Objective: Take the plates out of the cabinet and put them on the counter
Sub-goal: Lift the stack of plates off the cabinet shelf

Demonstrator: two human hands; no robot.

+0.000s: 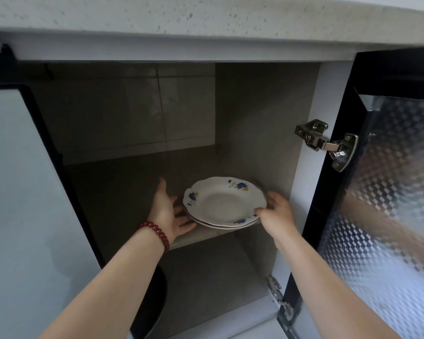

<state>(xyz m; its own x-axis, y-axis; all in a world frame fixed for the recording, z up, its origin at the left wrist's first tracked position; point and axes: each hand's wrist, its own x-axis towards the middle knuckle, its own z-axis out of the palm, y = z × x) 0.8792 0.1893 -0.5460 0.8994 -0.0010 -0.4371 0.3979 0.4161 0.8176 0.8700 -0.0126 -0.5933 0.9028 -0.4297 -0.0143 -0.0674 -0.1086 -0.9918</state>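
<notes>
Two stacked white plates [224, 204] with blue flowers on their wavy rims sit near the front right of the cabinet's shelf [206, 234]. My right hand [277, 212] grips the right rim of the stack, thumb on top. My left hand [168, 209], with a red bead bracelet on the wrist, lies open, palm towards the stack, its fingers touching or slipping under the left rim. The speckled counter [206, 13] runs across the top of the view, above the cabinet opening.
The cabinet's right door [389, 192], black-framed with patterned glass, stands open on metal hinges [326, 140]. The left door [22, 192] is open too. A dark round object [154, 302] sits in the lower compartment, partly behind my left forearm.
</notes>
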